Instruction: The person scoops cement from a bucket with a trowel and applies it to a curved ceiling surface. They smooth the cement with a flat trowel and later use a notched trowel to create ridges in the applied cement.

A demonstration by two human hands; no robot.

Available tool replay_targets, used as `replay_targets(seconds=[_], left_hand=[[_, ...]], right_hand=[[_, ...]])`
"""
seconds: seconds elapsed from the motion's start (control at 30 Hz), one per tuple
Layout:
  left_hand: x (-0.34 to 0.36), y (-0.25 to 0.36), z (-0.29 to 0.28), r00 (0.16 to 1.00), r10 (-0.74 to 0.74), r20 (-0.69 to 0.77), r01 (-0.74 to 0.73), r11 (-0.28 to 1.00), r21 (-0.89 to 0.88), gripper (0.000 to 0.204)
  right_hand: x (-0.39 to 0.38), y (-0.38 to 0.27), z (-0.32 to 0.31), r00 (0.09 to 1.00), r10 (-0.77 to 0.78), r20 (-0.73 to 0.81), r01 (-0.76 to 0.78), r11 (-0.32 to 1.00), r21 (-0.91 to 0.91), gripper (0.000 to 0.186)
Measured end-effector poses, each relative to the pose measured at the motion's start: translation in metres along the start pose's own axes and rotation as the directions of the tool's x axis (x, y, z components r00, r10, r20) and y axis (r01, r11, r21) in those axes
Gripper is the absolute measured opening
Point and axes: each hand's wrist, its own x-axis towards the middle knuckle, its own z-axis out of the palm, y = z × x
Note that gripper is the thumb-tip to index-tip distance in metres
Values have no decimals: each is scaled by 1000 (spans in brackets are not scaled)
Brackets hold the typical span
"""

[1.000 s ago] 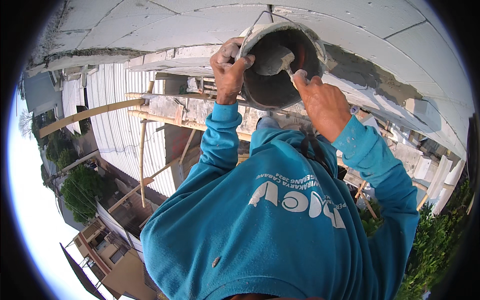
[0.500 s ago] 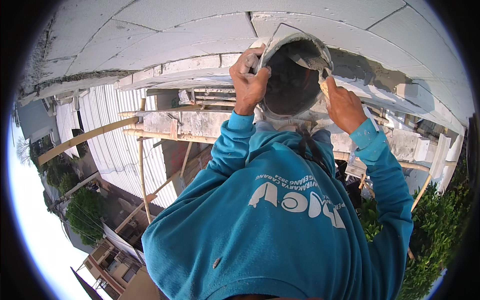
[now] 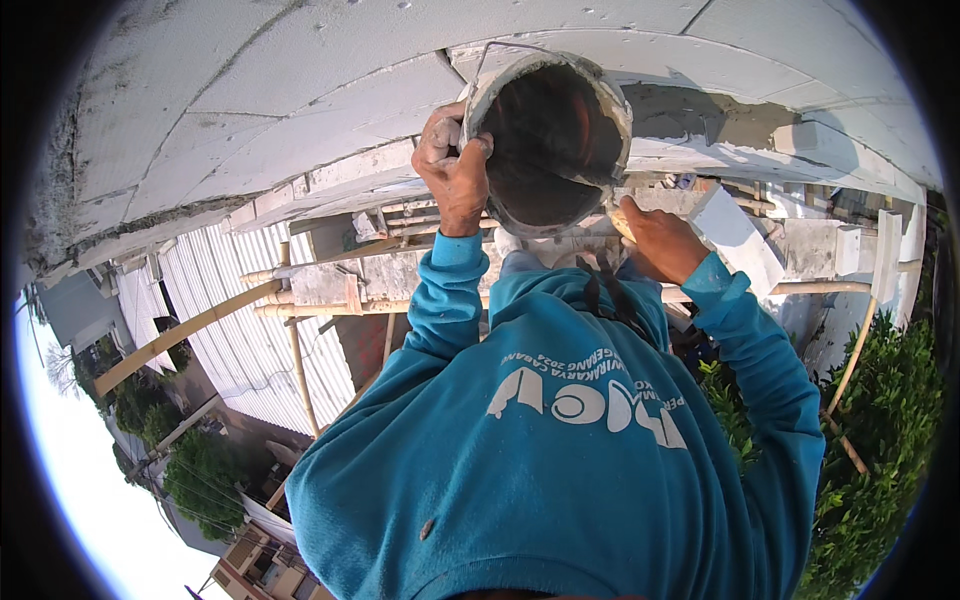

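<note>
A grey, mortar-smeared bucket (image 3: pixel 612 100) with a dark inside and a wire handle is tipped with its mouth toward me, held up against a white block wall (image 3: pixel 300 80). My left hand (image 3: pixel 455 175) grips its left rim, thumb over the edge. My right hand (image 3: pixel 660 240) sits at the bucket's lower right side with the fingers curled; a small tan piece shows at the fingertips, and what it holds is hidden. Both arms are in teal sleeves.
A grey mortar patch (image 3: pixel 720 115) lies on the wall right of the bucket. Loose white blocks (image 3: pixel 735 235) rest on a ledge. Bamboo scaffold poles (image 3: pixel 295 370) and a corrugated roof (image 3: pixel 225 320) lie far below; green shrubs (image 3: pixel 890 430) stand at the right.
The bucket has been lifted higher and tipped more toward me. My right hand, which held a trowel inside it, has dropped to the bucket's lower right side.
</note>
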Motion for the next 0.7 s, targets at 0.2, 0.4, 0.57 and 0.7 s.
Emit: replay_targets(seconds=[0.2, 0.4, 0.57, 0.7], left_hand=[[-2, -1, -4, 996, -78, 36, 79, 997, -17, 15], [9, -10, 11, 969, 202, 140, -210, 977, 43, 19], [5, 0, 19, 988, 90, 123, -102, 990, 94, 14], [2, 3, 38, 971, 147, 187, -161, 985, 63, 18]], right_hand=[[-11, -35, -35, 983, 150, -101, -145, 988, 55, 50], [-11, -37, -16, 976, 205, -79, -193, 971, 140, 54], [-30, -35, -38, 970, 219, -102, -210, 973, 93, 55], [-15, -37, -12, 897, 344, -276, -287, 930, 228, 50]])
